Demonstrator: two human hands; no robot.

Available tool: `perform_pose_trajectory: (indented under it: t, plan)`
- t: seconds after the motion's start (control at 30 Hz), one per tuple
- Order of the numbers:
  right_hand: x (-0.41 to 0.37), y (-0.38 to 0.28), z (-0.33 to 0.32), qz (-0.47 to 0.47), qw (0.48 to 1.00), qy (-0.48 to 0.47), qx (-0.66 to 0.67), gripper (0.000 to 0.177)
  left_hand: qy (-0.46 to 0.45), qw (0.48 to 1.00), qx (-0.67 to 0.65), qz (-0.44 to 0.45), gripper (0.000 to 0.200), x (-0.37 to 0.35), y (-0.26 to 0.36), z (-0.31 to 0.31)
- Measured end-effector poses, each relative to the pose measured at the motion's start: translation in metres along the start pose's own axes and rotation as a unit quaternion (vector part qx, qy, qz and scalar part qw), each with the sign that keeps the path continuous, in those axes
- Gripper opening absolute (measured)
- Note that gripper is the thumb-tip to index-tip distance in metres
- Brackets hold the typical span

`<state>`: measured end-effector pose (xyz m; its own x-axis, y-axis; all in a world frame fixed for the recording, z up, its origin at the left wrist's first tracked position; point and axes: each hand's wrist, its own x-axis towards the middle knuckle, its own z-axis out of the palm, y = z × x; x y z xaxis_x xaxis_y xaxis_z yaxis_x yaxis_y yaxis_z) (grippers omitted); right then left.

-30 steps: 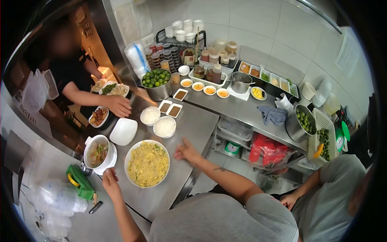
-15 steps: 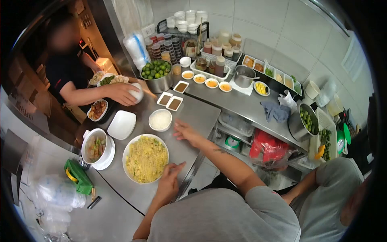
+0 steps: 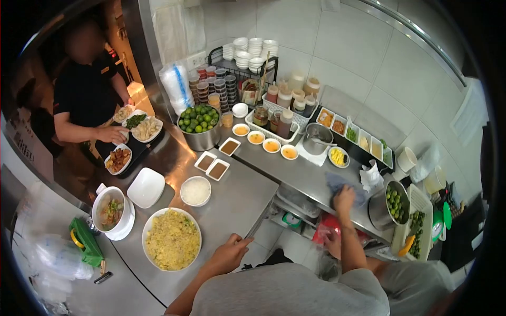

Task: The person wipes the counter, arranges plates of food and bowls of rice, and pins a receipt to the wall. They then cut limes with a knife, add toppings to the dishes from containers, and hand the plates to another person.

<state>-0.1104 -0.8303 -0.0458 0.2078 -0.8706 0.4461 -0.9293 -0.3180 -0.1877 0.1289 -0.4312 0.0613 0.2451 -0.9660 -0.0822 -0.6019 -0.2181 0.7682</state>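
Note:
My right hand point(image 3: 344, 201) reaches over the right-hand counter, its fingers closed on a crumpled grey-blue cloth point(image 3: 354, 190). At the front edge of the steel table, my left hand point(image 3: 230, 254) holds nothing; its fingers are loosely bent and a little apart. Nearest to it stands a large white bowl of yellow fried rice point(image 3: 173, 239). Behind that are a smaller bowl of white rice point(image 3: 195, 190) and two square sauce dishes point(image 3: 217, 169). To the left sit an empty white square dish point(image 3: 146, 188) and a white pot of soup point(image 3: 111, 213) on a saucer.
Across the pass, a co-worker's hand point(image 3: 112, 135) is at a black tray point(image 3: 138, 152) with filled dishes. Another person's hand point(image 3: 332, 242) is by a red bag point(image 3: 322, 231) below the counter. Pots of green limes point(image 3: 199, 124), egg-coloured cups point(image 3: 271, 145) and squeeze bottles point(image 3: 284, 124) line the counter.
My right hand has moved from beside the white rice to the cloth. My left hand has drawn away from the fried rice. The co-worker's hand has pulled back with a white round object.

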Motion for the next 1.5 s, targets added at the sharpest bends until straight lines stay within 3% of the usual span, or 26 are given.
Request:
perform_pose_trajectory:
  t: [0.07,0.13,0.17,0.2,0.23,0.27,0.3,0.37,0.4,0.47,0.5,0.57,0.6,0.7,0.77,0.83,0.9,0.97,1.03,1.13,1.23,1.3,1.37,1.4,1.43,1.5]
  plan:
    - [-0.02,-0.046,0.003,-0.073,0.979,-0.003,0.189,0.025,0.069,0.997,-0.012,-0.008,0.035,0.026,-0.001,0.01]
    - [-0.035,-0.115,-0.034,-0.092,0.912,-0.101,0.386,0.024,0.198,0.979,-0.041,-0.028,0.035,0.054,0.004,0.02]
    - [-0.045,-0.147,-0.046,-0.045,0.875,-0.208,0.434,0.025,0.225,0.963,-0.13,-0.077,0.033,0.072,-0.003,0.024]
    - [-0.058,-0.171,-0.038,-0.114,0.831,-0.239,0.489,0.031,0.248,0.936,-0.217,-0.123,0.031,0.094,-0.014,0.028]
    - [-0.069,-0.198,-0.048,-0.209,0.786,-0.282,0.509,0.033,0.269,0.899,-0.303,-0.168,0.029,0.112,-0.024,0.034]
    - [-0.085,-0.218,-0.035,-0.286,0.729,-0.331,0.526,0.039,0.309,0.886,-0.313,-0.148,0.027,0.125,-0.036,0.04]
    - [-0.105,-0.236,-0.019,-0.342,0.712,-0.295,0.537,0.044,0.349,0.871,-0.322,-0.128,0.025,0.133,-0.05,0.044]
    - [-0.104,-0.251,-0.042,-0.393,0.74,-0.348,0.421,0.048,0.408,0.837,-0.35,-0.101,0.02,0.133,-0.07,0.044]
    - [-0.094,-0.253,-0.052,-0.444,0.742,-0.301,0.403,0.048,0.449,0.866,-0.19,-0.106,0.023,0.129,-0.064,0.037]
    - [-0.082,-0.255,-0.064,-0.532,0.736,-0.207,0.365,0.049,0.486,0.855,0.14,-0.117,0.031,0.108,-0.037,0.024]
    - [-0.084,-0.255,-0.053,-0.558,0.726,-0.173,0.363,0.043,0.462,0.853,0.202,-0.135,0.032,0.103,-0.031,0.022]
    - [-0.084,-0.252,-0.026,-0.599,0.683,-0.209,0.363,0.038,0.406,0.84,0.317,-0.167,0.035,0.101,-0.023,0.024]
    - [-0.081,-0.25,-0.018,-0.621,0.659,-0.223,0.361,0.036,0.376,0.871,0.269,-0.163,0.033,0.105,-0.028,0.033]
    - [-0.067,-0.222,-0.016,-0.55,0.692,-0.232,0.406,0.03,0.309,0.932,0.138,-0.131,0.02,0.127,-0.05,0.06]
    - [-0.038,-0.192,-0.028,-0.47,0.724,-0.241,0.445,0.029,0.225,0.947,0.01,-0.23,0.016,0.156,-0.032,0.071]
    - [0.007,-0.154,-0.049,-0.426,0.748,-0.277,0.427,0.027,0.186,0.973,-0.05,-0.127,0.014,0.189,0.005,0.081]
    - [0.045,-0.111,-0.077,-0.39,0.812,-0.268,0.342,0.024,0.188,0.979,-0.056,0.051,0.017,0.222,0.044,0.087]
    - [0.069,-0.063,-0.093,-0.326,0.88,-0.285,0.196,0.025,0.155,0.98,-0.021,0.12,0.019,0.245,0.079,0.073]
    - [0.073,-0.018,-0.093,-0.269,0.904,-0.327,0.057,0.034,0.142,0.974,0.016,0.174,0.019,0.273,0.088,0.051]
    - [0.08,0.0,-0.106,-0.237,0.919,-0.306,0.074,0.044,0.157,0.959,0.034,0.232,0.016,0.33,0.089,0.011]
    - [0.138,-0.028,-0.143,-0.258,0.911,-0.22,0.235,0.042,0.152,0.957,-0.009,0.247,0.013,0.374,0.144,-0.05]
    - [0.195,-0.056,-0.184,-0.281,0.903,-0.163,0.282,0.037,0.25,0.9,-0.037,0.355,0.02,0.422,0.164,-0.071]
    - [0.259,-0.078,-0.198,-0.266,0.928,-0.027,0.261,0.033,0.287,0.864,0.023,0.413,0.023,0.447,0.203,-0.107]
    - [0.303,-0.086,-0.199,-0.344,0.907,0.062,0.233,0.032,0.258,0.87,-0.013,0.421,0.022,0.468,0.214,-0.119]
    - [0.338,-0.104,-0.208,-0.345,0.905,0.118,0.221,0.03,0.23,0.874,-0.047,0.426,0.022,0.486,0.222,-0.131]
    - [0.412,-0.138,-0.222,-0.404,0.864,0.244,0.175,0.028,0.123,0.924,-0.118,0.342,0.02,0.515,0.238,-0.16]
